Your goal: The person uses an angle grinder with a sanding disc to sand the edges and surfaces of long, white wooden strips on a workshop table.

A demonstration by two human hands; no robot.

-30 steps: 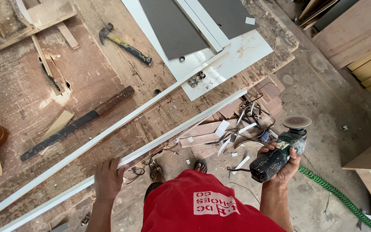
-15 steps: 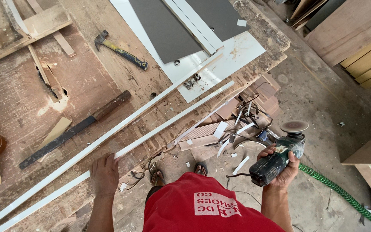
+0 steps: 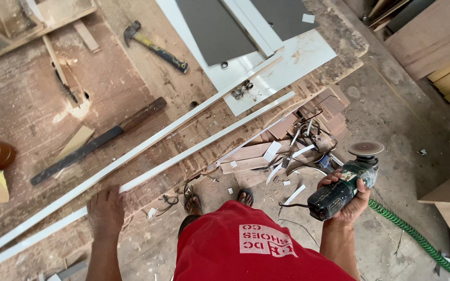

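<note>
Left hand [image 3: 106, 212] is pressing flat and open on the near white trim strip [image 3: 207, 141]; right hand [image 3: 347, 200] is gripping an angle grinder [image 3: 346, 182] off the workbench [image 3: 22, 104]. Sanding looks unstarted; disc needs bringing over.

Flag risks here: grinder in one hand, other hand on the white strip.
1. The angle grinder is held by the right hand alone, away from the bench; a kick could be hard to control.
2. The left hand rests on the white strip, possibly near any cut.
3. Scraps and a green hose lie by sandalled feet: trip hazard.
</note>
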